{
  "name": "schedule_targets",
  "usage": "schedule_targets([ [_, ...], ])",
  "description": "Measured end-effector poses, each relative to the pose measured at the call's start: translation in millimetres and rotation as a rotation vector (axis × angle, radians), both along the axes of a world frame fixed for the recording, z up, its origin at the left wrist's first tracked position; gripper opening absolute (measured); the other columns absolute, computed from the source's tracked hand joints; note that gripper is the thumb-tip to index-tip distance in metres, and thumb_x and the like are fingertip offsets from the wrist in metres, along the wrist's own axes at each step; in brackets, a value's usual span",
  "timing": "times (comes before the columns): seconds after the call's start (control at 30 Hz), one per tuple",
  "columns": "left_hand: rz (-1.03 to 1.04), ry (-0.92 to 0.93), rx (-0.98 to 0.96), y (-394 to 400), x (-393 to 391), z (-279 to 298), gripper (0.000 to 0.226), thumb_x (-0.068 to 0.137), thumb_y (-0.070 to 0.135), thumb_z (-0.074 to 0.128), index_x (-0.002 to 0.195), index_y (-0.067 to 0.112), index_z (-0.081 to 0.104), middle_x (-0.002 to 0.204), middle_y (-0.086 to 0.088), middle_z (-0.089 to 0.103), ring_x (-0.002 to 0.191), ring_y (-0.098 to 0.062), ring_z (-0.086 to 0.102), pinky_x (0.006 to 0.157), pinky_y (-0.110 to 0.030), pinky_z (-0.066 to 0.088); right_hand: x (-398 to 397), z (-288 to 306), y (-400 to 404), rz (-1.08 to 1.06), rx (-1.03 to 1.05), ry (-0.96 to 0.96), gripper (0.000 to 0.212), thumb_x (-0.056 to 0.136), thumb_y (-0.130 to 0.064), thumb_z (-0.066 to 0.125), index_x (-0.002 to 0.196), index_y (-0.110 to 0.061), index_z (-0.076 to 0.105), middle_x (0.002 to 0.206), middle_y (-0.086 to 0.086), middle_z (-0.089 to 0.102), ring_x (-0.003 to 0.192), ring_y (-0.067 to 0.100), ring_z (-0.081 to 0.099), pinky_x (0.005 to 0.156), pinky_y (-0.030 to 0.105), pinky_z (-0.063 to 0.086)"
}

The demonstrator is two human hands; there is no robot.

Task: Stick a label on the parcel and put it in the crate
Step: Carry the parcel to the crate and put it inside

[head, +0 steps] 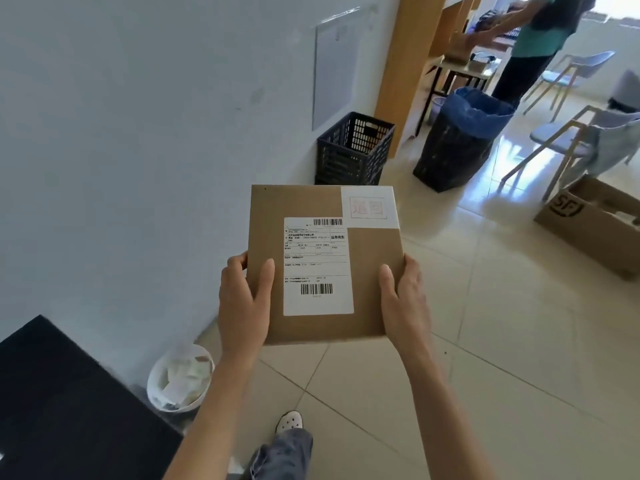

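From the head camera I see the parcel (325, 265), a flat brown cardboard box, held in the air over the tiled floor (485, 341), face up. A white shipping label (317, 266) with two barcodes sits near its middle, and a smaller white sticker (369, 206) with a red stamp covers its far right corner. My left hand (244, 306) grips the near left edge, thumb on top and fingers underneath; my right hand (403, 303) clamps the near right edge the same way. Both are closed on the box.

Beyond the parcel's far edge, a dark slatted crate (353, 150) stands on the floor against the white wall (138, 133); I cannot see anything inside it. Right of the crate is a black bin (457, 147) lined with a blue bag. Farther right stand two pale chairs (568, 133), and an open carton (595, 220) lies on the floor near the right edge. Another person (540, 39) stands at a table (460, 69) in the far right corner.

Below my left arm a white wastebasket (180, 377) holds crumpled paper, beside a black desk (62, 410) at the lower left. My shoe (289, 422) shows at the bottom.
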State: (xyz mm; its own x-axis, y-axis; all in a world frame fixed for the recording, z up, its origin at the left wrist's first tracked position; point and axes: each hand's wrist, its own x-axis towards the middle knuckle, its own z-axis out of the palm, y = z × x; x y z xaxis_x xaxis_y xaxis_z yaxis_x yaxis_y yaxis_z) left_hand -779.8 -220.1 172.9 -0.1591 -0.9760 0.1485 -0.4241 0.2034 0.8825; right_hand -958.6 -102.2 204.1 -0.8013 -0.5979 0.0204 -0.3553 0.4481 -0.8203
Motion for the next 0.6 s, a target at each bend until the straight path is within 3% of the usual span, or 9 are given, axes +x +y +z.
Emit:
schedule_targets([
  [0.2,-0.105,0.032,0.004,-77.8,-102.7,9.0,0.051,0.092,0.062,0.046,0.124,0.021,0.047,0.122,0.003,0.059,0.110,-0.020,0.059,0.085,-0.043,0.053,-89.9,1.5,-61.6,-0.094,-0.033,0.000,0.050,0.102,-0.039,0.038,0.147,-0.018,0.032,0.141,-0.001,0.047,0.126,0.021,0.049,0.091,0.034,0.039],
  [0.37,-0.134,0.048,-0.013,-174.1,-191.8,21.2,0.041,0.094,0.049,0.054,0.124,0.021,0.048,0.123,0.003,0.059,0.111,-0.019,0.058,0.089,-0.045,0.051,-173.4,12.7,-148.4,-0.134,-0.047,0.027,0.051,0.101,-0.041,0.038,0.146,-0.019,0.033,0.141,-0.001,0.049,0.125,0.021,0.050,0.096,0.038,0.042],
  [0.5,-0.156,0.051,-0.027,-240.3,-259.6,31.3,0.045,0.093,0.052,0.055,0.125,0.021,0.047,0.123,0.003,0.059,0.110,-0.020,0.058,0.089,-0.048,0.051,-232.4,25.6,-210.9,-0.184,-0.058,0.082,0.055,0.100,-0.043,0.039,0.149,-0.019,0.028,0.144,-0.001,0.046,0.128,0.022,0.048,0.102,0.044,0.043],
  [0.6,-0.180,0.039,-0.032,-279.2,-301.5,31.7,0.048,0.091,0.054,0.056,0.125,0.021,0.048,0.123,0.003,0.059,0.110,-0.019,0.058,0.089,-0.050,0.051,-267.9,25.6,-248.1,-0.231,-0.002,0.120,0.057,0.100,-0.043,0.039,0.150,-0.018,0.026,0.144,0.001,0.045,0.128,0.025,0.047,0.098,0.044,0.042],
])
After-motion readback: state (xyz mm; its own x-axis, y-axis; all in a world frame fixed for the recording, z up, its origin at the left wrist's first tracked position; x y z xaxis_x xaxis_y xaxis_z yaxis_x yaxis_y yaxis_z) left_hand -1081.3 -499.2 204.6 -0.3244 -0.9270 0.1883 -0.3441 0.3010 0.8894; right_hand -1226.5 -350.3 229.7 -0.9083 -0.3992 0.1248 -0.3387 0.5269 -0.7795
